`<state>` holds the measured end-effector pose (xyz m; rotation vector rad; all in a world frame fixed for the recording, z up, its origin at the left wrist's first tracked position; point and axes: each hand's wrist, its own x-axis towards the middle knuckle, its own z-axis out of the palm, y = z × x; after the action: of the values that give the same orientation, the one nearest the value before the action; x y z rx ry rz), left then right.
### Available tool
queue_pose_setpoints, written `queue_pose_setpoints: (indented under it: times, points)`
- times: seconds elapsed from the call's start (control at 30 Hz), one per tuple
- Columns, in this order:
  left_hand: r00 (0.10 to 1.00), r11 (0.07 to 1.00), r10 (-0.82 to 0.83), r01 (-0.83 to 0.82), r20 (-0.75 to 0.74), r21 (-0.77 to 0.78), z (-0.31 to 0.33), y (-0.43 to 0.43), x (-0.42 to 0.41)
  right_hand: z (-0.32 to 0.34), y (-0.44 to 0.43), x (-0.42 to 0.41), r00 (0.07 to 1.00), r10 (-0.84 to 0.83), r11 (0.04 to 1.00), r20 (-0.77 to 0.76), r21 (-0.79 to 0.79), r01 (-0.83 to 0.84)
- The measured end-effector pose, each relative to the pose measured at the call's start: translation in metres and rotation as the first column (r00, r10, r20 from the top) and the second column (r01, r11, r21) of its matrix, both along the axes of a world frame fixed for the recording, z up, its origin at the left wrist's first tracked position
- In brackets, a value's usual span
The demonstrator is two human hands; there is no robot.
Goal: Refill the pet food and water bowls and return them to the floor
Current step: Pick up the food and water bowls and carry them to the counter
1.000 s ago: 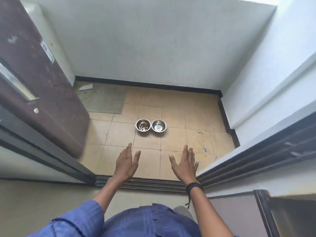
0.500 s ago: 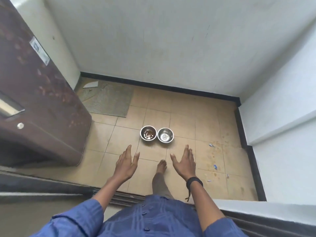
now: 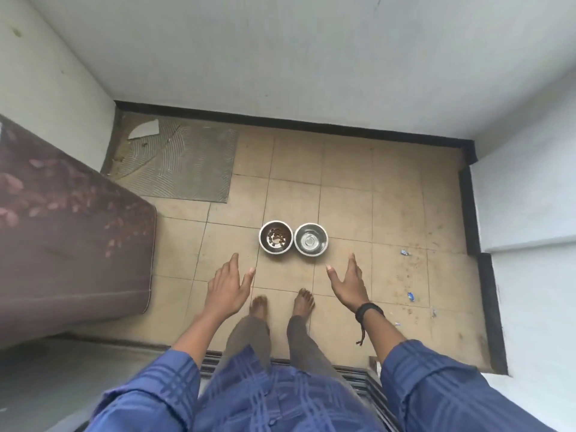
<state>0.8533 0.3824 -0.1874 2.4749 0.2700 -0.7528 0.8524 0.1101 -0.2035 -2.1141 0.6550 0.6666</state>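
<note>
A person in a blue checked shirt (image 3: 280, 397) and grey trousers (image 3: 249, 338) stands barefoot on a beige tiled floor (image 3: 346, 198) in a small white-walled alcove, looking down at two pet dishes set side by side. The round stainless-steel food bowl (image 3: 276, 237), with a thin scatter of brown kibble in its bottom, sits on the floor just beside and nearly touching a matching round stainless-steel water bowl (image 3: 311, 239) to its right. The second dish's polished inside gleams, and whether it holds any water cannot be told. Both bowls sit upright just ahead of the person's bare feet (image 3: 304, 302). The left hand (image 3: 229, 286) reaches out in front of the food bowl with fingers straight and thumb spread, holding nothing and touching nothing. The right hand (image 3: 349, 283), a black corded wristband (image 3: 367, 310) at its wrist, is likewise spread and empty in front of the water bowl. A grey ribbed doormat (image 3: 180, 163) lies in the far left corner, a pale torn scrap resting on it. A dark brown door (image 3: 68, 238) stands open at the left. Black skirting (image 3: 311, 124) runs along the foot of the white walls (image 3: 280, 57), and small blue-and-white scraps (image 3: 404, 252) of litter dot the stained tiles at the right.
</note>
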Motion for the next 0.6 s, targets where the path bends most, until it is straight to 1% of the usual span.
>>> queue_pose_setpoints:
  times: [0.03, 0.1, 0.13, 0.2, 0.27, 0.4, 0.5, 0.53, 0.6]
  points:
    - [1.0, 1.0, 0.004, -0.004, -0.009, -0.003, -0.006, 0.002, 0.009, -0.005, 0.002, 0.009, 1.0, -0.005, 1.0, -0.004, 0.003, 0.005]
    - [0.996, 1.0, 0.008, -0.011, -0.089, -0.026, -0.03, 0.007, 0.029, -0.026, 0.007, 0.029, 0.997, -0.048, 0.999, -0.056, 0.013, 0.049]
    - [0.993, 0.999, 0.005, -0.01, -0.116, -0.041, -0.048, 0.008, 0.035, -0.043, 0.009, 0.037, 0.995, -0.071, 0.997, -0.069, 0.006, 0.071]
    - [0.983, 0.998, -0.048, 0.042, -0.176, -0.041, -0.089, 0.014, 0.046, -0.08, 0.012, 0.053, 0.988, -0.118, 0.993, -0.097, 0.006, 0.119]
    - [0.971, 0.996, -0.086, 0.085, -0.225, -0.013, -0.141, 0.019, 0.061, -0.134, 0.013, 0.068, 0.969, -0.203, 0.978, -0.142, 0.008, 0.206]
    - [0.963, 0.999, 0.036, -0.045, -0.267, -0.028, -0.244, 0.017, 0.088, -0.248, 0.013, 0.094, 0.918, -0.283, 0.95, -0.278, 0.047, 0.308]
    - [0.957, 0.997, 0.037, -0.055, -0.289, -0.053, -0.336, 0.003, 0.104, -0.362, 0.001, 0.106, 0.882, -0.316, 0.925, -0.351, 0.094, 0.368]
    - [0.953, 0.997, 0.032, -0.053, -0.302, -0.059, -0.362, -0.001, 0.109, -0.389, -0.002, 0.113, 0.871, -0.328, 0.916, -0.365, 0.105, 0.388]
    - [0.945, 0.996, 0.038, -0.062, -0.324, -0.062, -0.432, -0.011, 0.119, -0.447, -0.008, 0.126, 0.834, -0.408, 0.876, -0.371, 0.099, 0.472]
